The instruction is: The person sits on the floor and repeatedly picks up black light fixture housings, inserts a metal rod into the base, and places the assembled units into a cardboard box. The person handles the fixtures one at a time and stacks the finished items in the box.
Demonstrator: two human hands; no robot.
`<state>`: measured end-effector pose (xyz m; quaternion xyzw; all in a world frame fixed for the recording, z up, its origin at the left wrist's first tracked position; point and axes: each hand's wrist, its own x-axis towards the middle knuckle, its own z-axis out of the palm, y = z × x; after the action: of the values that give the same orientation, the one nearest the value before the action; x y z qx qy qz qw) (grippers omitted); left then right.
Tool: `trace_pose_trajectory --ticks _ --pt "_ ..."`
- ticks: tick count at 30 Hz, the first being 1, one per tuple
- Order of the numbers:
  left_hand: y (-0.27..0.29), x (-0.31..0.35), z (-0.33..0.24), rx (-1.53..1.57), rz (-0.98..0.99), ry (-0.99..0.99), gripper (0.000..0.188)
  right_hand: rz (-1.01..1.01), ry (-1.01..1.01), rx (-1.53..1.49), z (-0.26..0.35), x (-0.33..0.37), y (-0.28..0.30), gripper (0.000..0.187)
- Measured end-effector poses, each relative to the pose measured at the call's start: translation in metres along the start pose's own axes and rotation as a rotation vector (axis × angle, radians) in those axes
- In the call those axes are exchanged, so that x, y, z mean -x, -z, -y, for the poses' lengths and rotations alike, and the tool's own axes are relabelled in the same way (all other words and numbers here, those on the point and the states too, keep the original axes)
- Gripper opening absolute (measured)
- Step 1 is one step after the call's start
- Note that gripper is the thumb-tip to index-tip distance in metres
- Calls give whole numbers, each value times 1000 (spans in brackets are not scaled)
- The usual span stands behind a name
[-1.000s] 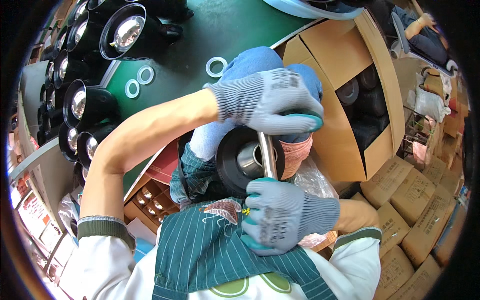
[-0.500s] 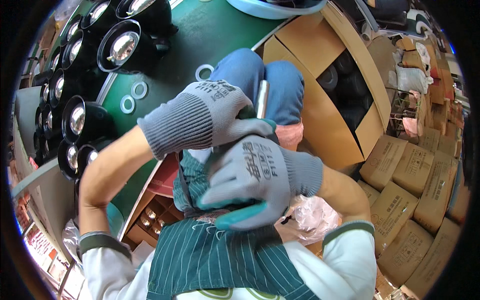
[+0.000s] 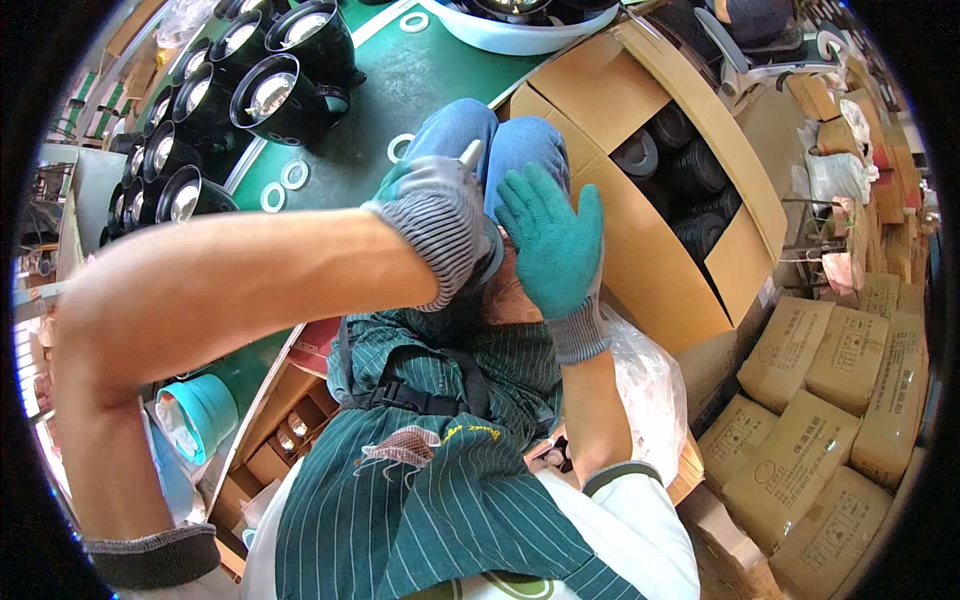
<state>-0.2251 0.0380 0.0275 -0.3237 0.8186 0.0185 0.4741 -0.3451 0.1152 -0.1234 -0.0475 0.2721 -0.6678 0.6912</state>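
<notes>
The metal tube pokes up over the person's lap, between the knees, its pale end showing beside the left hand, which looks curled tightly around it, though the wrist hides most of that grip from me. Below that wrist sits a black round part, mostly covered; I'd judge the denim knees are kept close together to steady it. The right hand is open, fingers spread and teal palm turned up, with nothing in it, just right of that part and above a salmon-coloured cloth. On the green table, far and left, white rings lie flat, probably to be picked up easily, and black jugs with mirror-bright insides stand crowded, mouths tipped this way. A pale blue basin sits at the far edge. To the right, an open carton has its flaps folded out, which likely leaves the ribbed black pieces inside within reach. As for writing, dark printed characters and small pictograms mark the sealed cartons stacked near right, and tiny slanted yellow lettering crosses the striped green apron.
</notes>
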Motion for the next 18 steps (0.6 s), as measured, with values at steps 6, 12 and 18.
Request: trace_pose_trajectory --ticks 6,12,18 --pt "-40 32 15 465 -92 199 81 88 -246 -92 -12 -31 -21 74" --pt "-33 35 13 713 -182 168 100 443 -569 -207 -53 -128 -41 34" --pt "-39 31 7 797 -172 127 96 221 -398 -79 -48 -104 -37 30"
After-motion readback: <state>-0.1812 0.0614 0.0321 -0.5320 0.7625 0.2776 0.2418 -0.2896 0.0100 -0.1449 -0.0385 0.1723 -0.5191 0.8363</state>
